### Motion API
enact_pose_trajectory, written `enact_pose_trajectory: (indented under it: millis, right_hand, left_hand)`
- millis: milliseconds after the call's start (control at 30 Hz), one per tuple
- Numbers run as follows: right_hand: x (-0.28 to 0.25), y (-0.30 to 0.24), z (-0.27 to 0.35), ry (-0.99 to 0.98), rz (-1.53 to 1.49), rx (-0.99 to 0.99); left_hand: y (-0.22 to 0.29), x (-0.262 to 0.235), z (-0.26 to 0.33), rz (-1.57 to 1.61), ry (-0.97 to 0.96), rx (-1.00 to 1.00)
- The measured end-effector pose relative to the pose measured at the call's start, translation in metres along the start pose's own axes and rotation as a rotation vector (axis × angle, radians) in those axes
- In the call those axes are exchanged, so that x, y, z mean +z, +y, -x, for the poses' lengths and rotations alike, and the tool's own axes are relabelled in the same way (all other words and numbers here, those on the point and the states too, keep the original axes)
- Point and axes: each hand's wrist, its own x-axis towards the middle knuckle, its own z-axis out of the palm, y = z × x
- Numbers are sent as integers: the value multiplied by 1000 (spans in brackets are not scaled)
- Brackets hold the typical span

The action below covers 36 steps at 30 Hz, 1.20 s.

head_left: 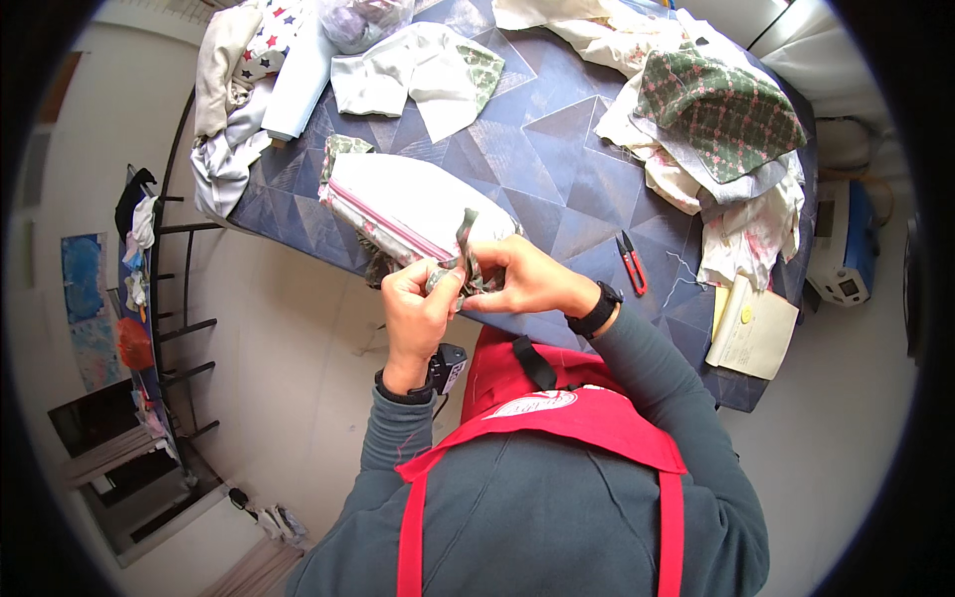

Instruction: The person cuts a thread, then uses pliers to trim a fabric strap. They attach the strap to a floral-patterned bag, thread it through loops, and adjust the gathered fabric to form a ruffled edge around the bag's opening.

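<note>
Left hand and right hand, fingers pinched shut on green patterned fabric strip at near desk edge; white zippered pouch just behind; red snips beside right wrist.

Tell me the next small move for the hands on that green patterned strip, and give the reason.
Probably draw the green strip a little further through the fingers: both the left hand and the right hand pinch it close together at the table edge, with its end sticking up beside the pale fabric bundle.
</note>
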Motion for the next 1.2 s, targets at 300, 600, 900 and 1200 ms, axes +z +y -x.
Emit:
enact_pose_trajectory:
  millis: [300, 600, 900, 1200]
  right_hand:
    - [-18, 7, -5, 108, 28, -188]
    - [-31, 27, 16, 346, -562, 125]
    - [-6, -3, 9, 242, -722, 230]
    - [-3, 3, 3, 156, -1229, -88]
  left_hand:
    - [-9, -12, -2, 33, 51, 14]
    - [-14, -2, 10, 293, -170, 421]
    - [-26, 13, 0, 763, -282, 277]
    - [-19, 3, -17, 714, -368, 183]
